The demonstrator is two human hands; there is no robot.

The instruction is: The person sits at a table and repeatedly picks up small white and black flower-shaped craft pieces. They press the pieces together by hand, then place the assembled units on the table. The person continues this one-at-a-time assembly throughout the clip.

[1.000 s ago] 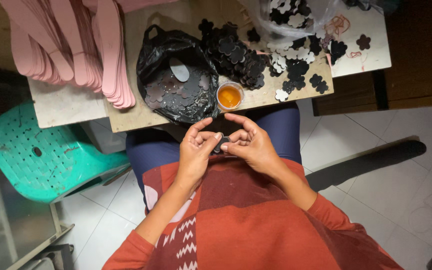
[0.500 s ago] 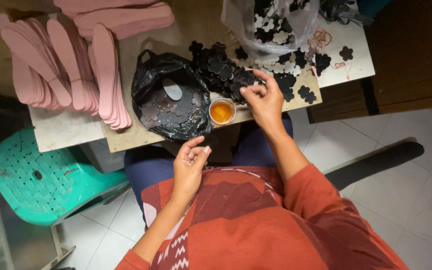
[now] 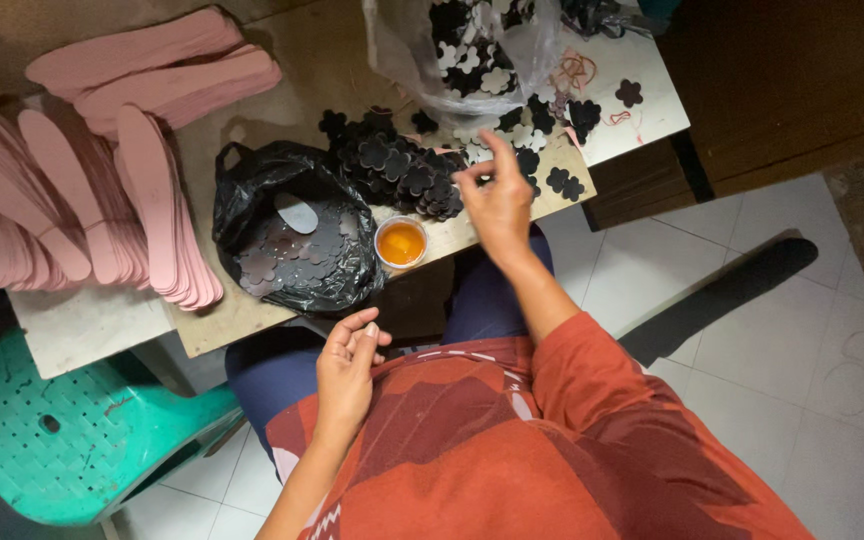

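The right hand [image 3: 497,200] is extended over the front edge of the table [image 3: 242,310], fingers pinched together above the pile of dark flower-shaped cutouts [image 3: 402,165]. Whether a cutout is held between the fingertips cannot be told. The left hand [image 3: 347,365] is held close to the body, over the lap, fingers loosely curled with thumb near forefinger; whether it holds anything cannot be told.

The pile of cutouts lies on the table just left of the right hand. More single cutouts [image 3: 564,180] lie scattered to the right of that hand, near the table's edge.

A small round cup of orange liquid [image 3: 400,242] stands at the front edge of the table, between the two hands and just beside the black plastic bag [image 3: 292,240]. The bag lies open, with flat grey flower shapes and one pale oval piece inside it.

A clear plastic bag [image 3: 472,55] holding black and white flower cutouts sits at the far side of the table, beyond the right hand.

Stacks of pink sole-shaped pieces [image 3: 102,190] cover the left part of the table, fanned and overlapping.

A teal plastic stool [image 3: 62,440] stands on the tiled floor [image 3: 752,340] at the left, below the table. The person wears a rust-red top and dark blue trousers.
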